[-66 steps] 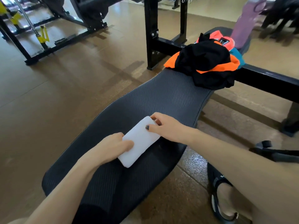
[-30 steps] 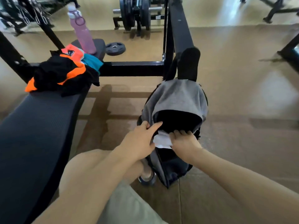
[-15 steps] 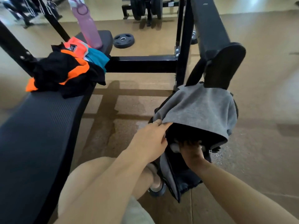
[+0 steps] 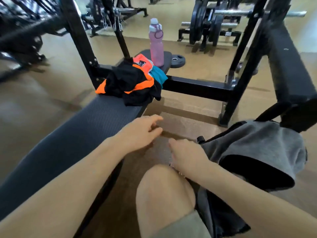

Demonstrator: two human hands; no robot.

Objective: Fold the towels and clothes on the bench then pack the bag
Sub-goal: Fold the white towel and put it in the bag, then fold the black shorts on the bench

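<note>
Both hands are free over the brown floor, between bench and bag. The left hand (image 4: pixel 142 133) hovers just off the edge of the long black ribbed-padded gym bench (image 4: pixel 82 134), fingers loosely spread and holding nothing. The right hand (image 4: pixel 187 157) hangs nearer the knee, fingers relaxed, also empty, right beside the grey-and-black fabric bag (image 4: pixel 257 152), whose dark mouth gapes open towards the person.

Up the bench from the left hand lies the crumpled pile of black, orange and teal clothes (image 4: pixel 132 81), unfolded, and beyond it stands a tall pink plastic water bottle (image 4: pixel 156 43).

So the next garment looks like the job. Best plan, I'd say: lift one piece off the top, not the whole heap, and spread it flat on the bare padding nearer the person. Mind the bottle, a careless tug could topple it. The bag's mouth sags, so one hand should steady it when packing.
</note>
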